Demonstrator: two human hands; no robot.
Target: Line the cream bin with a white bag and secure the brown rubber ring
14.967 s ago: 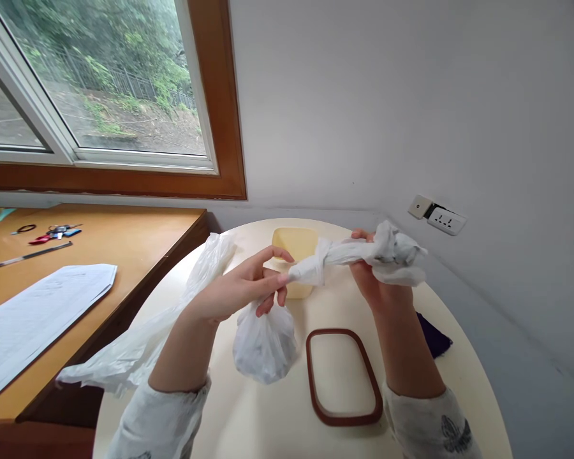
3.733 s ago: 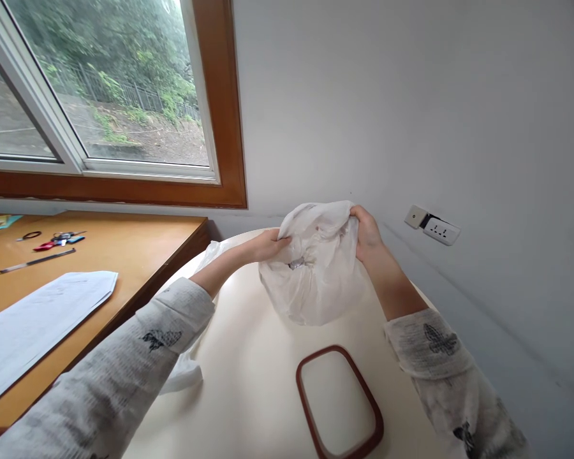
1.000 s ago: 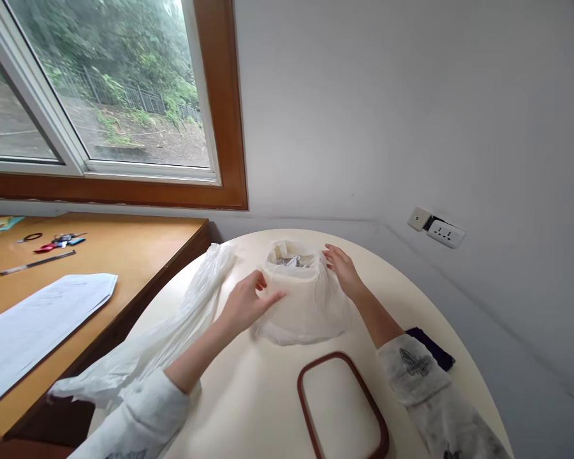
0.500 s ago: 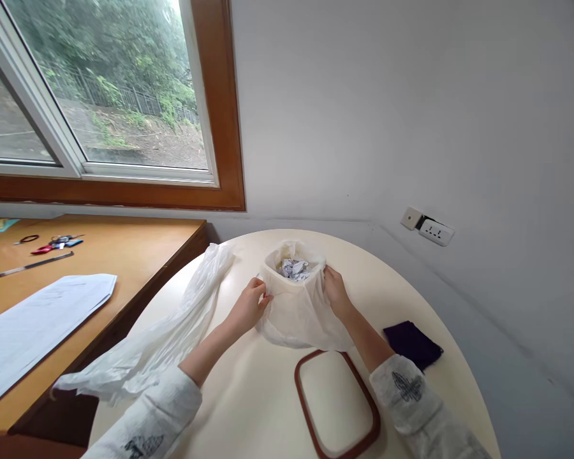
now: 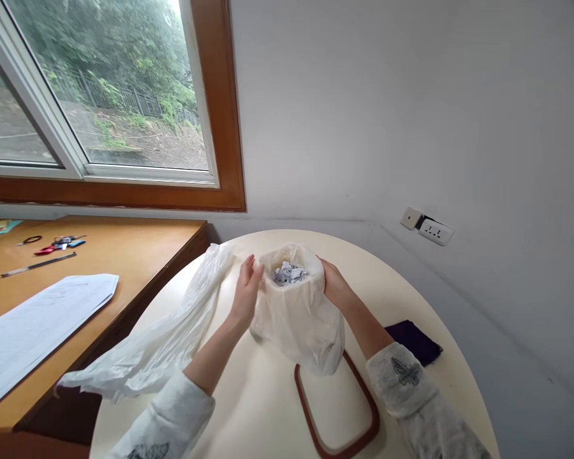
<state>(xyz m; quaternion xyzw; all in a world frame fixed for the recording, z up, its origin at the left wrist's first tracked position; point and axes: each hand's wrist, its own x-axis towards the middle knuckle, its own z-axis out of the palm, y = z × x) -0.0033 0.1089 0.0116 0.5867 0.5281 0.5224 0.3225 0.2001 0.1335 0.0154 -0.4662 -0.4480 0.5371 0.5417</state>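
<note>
A whitish plastic bag [image 5: 296,319] is draped over the rim and down the outside of a small bin-like container, whose body it hides. Crumpled paper [image 5: 289,273] lies inside the opening. My left hand [image 5: 245,293] presses on the left side of the bag-covered bin, fingers fairly straight and pointing up, thumb by the rim. On the opposite side my right hand [image 5: 335,280] grips near the rim, its fingertips partly hidden behind the bag. A brown rounded frame [image 5: 375,414] lies flat on the table nearer to me, its far edge covered by the hanging bag.
A long crumpled white plastic bag [image 5: 172,331] lies along the left side of the round table [image 5: 249,408]. Folded dark cloth [image 5: 415,341] sits at the right. The wooden desk [image 5: 138,245] holds papers [image 5: 43,319], keys [image 5: 62,243] and a pen-like stick [image 5: 38,264].
My left hand has gone from pinching the bag's edge to lying along the bin's side. The bin has shifted slightly left, and the bag's loose bottom hangs closer to me, over the brown frame.
</note>
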